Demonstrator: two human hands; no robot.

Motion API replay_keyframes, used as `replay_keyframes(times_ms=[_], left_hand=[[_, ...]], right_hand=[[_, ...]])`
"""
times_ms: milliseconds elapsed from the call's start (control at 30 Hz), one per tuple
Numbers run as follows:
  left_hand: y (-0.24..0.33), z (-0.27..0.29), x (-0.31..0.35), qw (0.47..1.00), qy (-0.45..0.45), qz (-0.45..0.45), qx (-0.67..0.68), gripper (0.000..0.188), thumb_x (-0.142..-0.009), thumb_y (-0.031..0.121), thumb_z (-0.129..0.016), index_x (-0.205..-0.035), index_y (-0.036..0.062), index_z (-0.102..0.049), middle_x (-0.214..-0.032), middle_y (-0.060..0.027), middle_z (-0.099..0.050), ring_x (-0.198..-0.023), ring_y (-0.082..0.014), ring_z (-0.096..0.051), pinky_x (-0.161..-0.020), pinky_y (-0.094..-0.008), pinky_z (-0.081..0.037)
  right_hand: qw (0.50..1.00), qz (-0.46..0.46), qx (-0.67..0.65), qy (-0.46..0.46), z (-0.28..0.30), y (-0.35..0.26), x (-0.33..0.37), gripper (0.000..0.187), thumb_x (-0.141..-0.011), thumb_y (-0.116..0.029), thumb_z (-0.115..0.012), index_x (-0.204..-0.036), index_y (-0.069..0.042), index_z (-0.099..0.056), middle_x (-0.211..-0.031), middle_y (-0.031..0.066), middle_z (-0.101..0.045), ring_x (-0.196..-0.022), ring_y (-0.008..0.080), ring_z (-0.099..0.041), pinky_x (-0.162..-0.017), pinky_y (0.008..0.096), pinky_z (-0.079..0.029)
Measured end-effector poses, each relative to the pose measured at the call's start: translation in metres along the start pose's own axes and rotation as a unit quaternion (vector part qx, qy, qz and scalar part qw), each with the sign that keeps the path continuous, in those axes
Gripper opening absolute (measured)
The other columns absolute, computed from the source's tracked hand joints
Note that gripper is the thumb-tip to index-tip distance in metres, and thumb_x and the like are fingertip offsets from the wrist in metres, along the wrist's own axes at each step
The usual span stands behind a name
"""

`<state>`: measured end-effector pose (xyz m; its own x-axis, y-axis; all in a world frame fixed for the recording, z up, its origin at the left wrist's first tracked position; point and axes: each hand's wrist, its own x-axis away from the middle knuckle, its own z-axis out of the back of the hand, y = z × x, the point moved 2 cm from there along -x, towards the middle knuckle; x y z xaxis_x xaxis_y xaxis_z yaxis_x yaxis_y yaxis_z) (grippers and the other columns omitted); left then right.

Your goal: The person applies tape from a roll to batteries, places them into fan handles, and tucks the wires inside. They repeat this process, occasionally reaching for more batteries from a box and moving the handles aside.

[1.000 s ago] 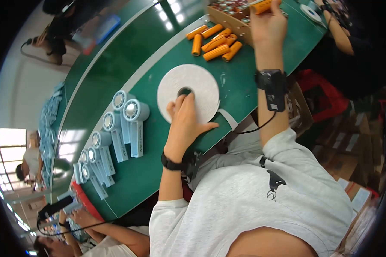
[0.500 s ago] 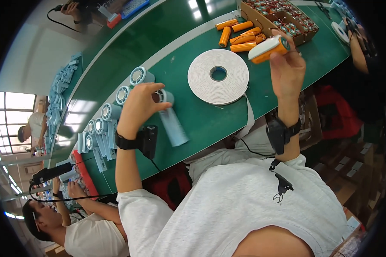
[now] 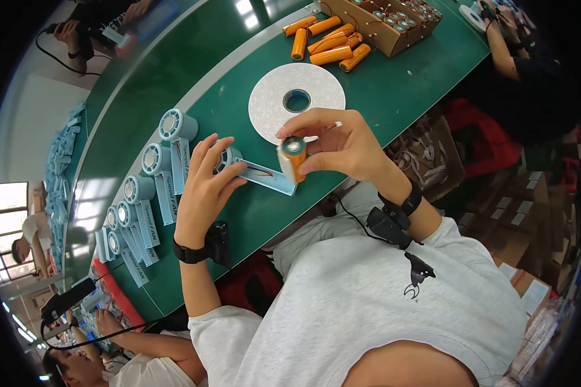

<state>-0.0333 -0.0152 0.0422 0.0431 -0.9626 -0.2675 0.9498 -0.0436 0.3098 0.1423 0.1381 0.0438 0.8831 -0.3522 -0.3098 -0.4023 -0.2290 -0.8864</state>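
My left hand (image 3: 203, 187) is curled around the round head of a light blue handheld fan, thumb and fingers on its sides. The handle (image 3: 268, 177) of this fan points right, its hollow inside facing up with thin wires in it. Above the handle's far end, my right hand (image 3: 352, 147) pinches an orange cylindrical battery (image 3: 295, 152) between thumb and fingers. A strip of white tape (image 3: 284, 165) covers one side of the battery, and a small white connector (image 3: 337, 124) shows by the fingers.
A large roll of white tape (image 3: 268, 97) lies behind my right hand. Several orange batteries (image 3: 330, 55) lie loose beside a cardboard box (image 3: 386, 40) of batteries. More light blue fans (image 3: 156, 159) stand in a row at left. Co-workers sit at left (image 3: 148, 355) and far right.
My right hand has brought the battery left and nearer, from beside the box to over the fan. The fan in my left hand has turned, its open handle now facing up and pointing right.
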Motion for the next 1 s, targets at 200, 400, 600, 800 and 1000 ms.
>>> replay_keyframes(times_ms=[200, 400, 600, 800, 1000], left_hand=[[0.017, -0.007, -0.004, 0.987, -0.031, -0.031, -0.156, 0.023, -0.065, 0.014, -0.07, -0.085, 0.007, -0.061, -0.121, -0.0051, -0.047, -0.117, -0.0297, -0.039, -0.097, -0.0418, -0.029], [-0.005, -0.013, 0.006, 0.999, 0.015, -0.029, 0.037, 0.019, -0.063, 0.006, -0.07, -0.078, 0.0055, -0.059, -0.106, -0.0036, -0.058, -0.112, -0.0275, -0.045, -0.097, -0.0416, -0.027], [-0.013, -0.024, 0.009, 0.982, 0.097, -0.013, 0.162, 0.016, -0.064, 0.0, -0.068, -0.073, 0.0042, -0.055, -0.094, -0.0032, -0.063, -0.108, -0.0263, -0.05, -0.097, -0.0396, -0.028], [-0.013, -0.026, 0.014, 0.96, 0.117, 0.086, 0.241, 0.017, -0.068, -0.001, -0.066, -0.072, 0.0027, -0.051, -0.104, -0.0064, -0.061, -0.106, -0.0262, -0.053, -0.089, -0.0325, -0.037], [-0.026, -0.027, 0.018, 0.91, 0.117, 0.133, 0.374, 0.025, -0.068, -0.001, -0.067, -0.087, 0.002, -0.052, -0.114, -0.0059, -0.056, -0.098, -0.0251, -0.055, -0.076, -0.0288, -0.045]], right_hand=[[0.978, 0.035, 0.205, 0.032, -0.022, 0.007, 0.003, 0.04, -0.066, 0.009, -0.067, -0.103, -0.002, -0.06, -0.098, 0.0075, -0.06, -0.087, 0.0161, -0.059, -0.074, 0.0269, -0.052], [0.928, 0.114, 0.355, -0.014, -0.025, 0.034, 0.004, 0.035, -0.066, 0.008, -0.067, -0.099, -0.002, -0.061, -0.094, 0.0086, -0.061, -0.08, 0.0159, -0.059, -0.065, 0.0277, -0.05], [0.886, 0.177, 0.429, -0.004, -0.044, 0.038, 0.009, 0.026, -0.066, 0.005, -0.066, -0.09, -0.001, -0.059, -0.075, 0.0094, -0.056, -0.067, 0.0217, -0.056, -0.059, 0.029, -0.046], [0.785, 0.092, 0.605, -0.095, -0.058, 0.042, -0.001, 0.021, -0.07, -0.002, -0.062, -0.091, 0.0, -0.057, -0.068, 0.0097, -0.052, -0.062, 0.0265, -0.054, -0.057, 0.0323, -0.046], [0.723, -0.191, 0.61, -0.262, -0.054, 0.056, -0.046, 0.028, -0.072, 0.001, -0.056, -0.1, -0.003, -0.052, -0.083, 0.0098, -0.054, -0.078, 0.028, -0.056, -0.065, 0.0339, -0.047]])
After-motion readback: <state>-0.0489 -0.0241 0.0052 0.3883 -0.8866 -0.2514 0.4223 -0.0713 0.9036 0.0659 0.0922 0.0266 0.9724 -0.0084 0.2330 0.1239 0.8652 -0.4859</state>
